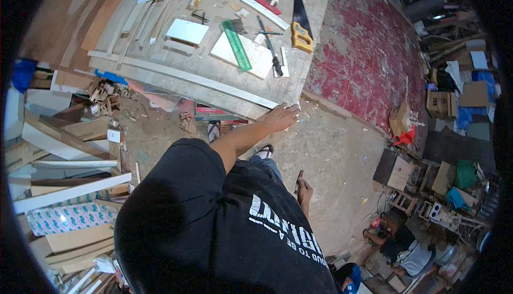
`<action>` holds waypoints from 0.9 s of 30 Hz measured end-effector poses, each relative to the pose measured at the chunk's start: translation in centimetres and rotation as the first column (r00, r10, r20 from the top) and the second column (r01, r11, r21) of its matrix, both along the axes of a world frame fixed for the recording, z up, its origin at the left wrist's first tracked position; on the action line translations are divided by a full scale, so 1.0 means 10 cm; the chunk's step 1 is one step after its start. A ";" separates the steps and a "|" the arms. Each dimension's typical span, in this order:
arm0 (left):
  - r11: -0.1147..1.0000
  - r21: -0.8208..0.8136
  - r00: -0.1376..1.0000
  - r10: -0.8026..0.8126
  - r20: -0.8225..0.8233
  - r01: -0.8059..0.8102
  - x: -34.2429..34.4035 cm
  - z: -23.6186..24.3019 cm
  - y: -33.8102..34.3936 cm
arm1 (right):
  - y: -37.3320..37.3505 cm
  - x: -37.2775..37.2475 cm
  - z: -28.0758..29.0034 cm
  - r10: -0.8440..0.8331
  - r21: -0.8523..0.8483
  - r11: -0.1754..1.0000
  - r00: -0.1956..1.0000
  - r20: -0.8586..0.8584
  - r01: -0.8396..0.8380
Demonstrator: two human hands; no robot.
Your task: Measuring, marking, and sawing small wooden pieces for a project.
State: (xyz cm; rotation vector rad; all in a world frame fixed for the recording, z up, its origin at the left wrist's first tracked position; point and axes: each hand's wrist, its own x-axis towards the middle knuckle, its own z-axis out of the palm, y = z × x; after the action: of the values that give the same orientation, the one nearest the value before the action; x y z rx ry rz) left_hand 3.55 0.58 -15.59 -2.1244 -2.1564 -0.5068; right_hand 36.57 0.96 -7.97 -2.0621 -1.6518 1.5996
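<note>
My left hand point(281, 118) lies over the near right corner of the workbench point(291, 88), fingers stretched out. It rests at the end of a long white strip point(187, 77) that runs along the bench's near edge. Low beside my body, my right hand point(304, 190) is closed around a small dark, narrow object point(299, 179) whose kind I cannot make out. On the bench lie a handsaw point(301, 27) with a yellow handle, a green ruler point(236, 45) on a white board point(259, 59), and a dark, long-handled tool point(276, 61).
White panels point(187, 31) and long wood strips cover the bench's left side. Offcuts and boards point(75, 190) are piled at left. A worn red surface point(352, 69) adjoins the bench at right. Boxes point(441, 104) and clutter line the right side, where another person point(401, 243) sits low.
</note>
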 end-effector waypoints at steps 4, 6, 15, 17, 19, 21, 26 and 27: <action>0.949 -0.302 0.949 0.177 0.260 -0.094 -0.24 0.40 -0.53 | 0.08 -0.43 -0.01 0.084 0.100 0.992 0.996 -0.034 -0.080; 0.956 -0.187 0.921 0.272 0.277 -0.226 -0.38 0.35 -1.10 | 0.19 -0.81 0.04 0.296 0.208 0.936 0.955 -0.032 -0.284; 0.206 -0.524 0.164 0.978 0.126 -0.826 -0.86 -0.07 -3.57 | 0.29 -2.93 0.10 0.862 0.699 0.247 0.482 0.159 -0.672; -0.038 -0.301 -0.086 0.986 0.146 -0.953 -0.69 -0.55 -4.59 | -0.04 -3.64 0.08 0.931 0.720 0.114 0.326 0.163 -0.685; -0.178 -0.525 -0.304 0.938 0.165 -0.832 -0.70 -0.43 -4.66 | -0.12 -3.95 -0.03 0.904 0.670 0.055 0.322 0.282 -0.741; -0.175 -0.551 -0.297 0.944 0.140 -0.816 -0.60 -0.40 -4.92 | -0.26 -4.25 -0.01 0.883 0.705 -0.073 0.283 0.374 -0.705; -0.056 -0.158 -0.054 0.998 -0.015 -0.986 0.04 -0.87 -5.71 | -0.57 -4.83 -0.20 0.858 0.638 -0.176 0.201 0.473 -0.750; -0.027 -0.342 -0.075 0.989 0.126 -0.939 0.07 -0.80 -5.68 | -0.54 -4.83 -0.28 0.836 0.636 -0.186 0.219 0.503 -0.749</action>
State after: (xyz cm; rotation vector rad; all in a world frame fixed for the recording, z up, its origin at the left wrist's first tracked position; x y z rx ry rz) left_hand 4.26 -56.26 -23.64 0.1867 -3.1555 -0.4879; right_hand -11.69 -4.40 -10.77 -0.1683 -3.0639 0.4215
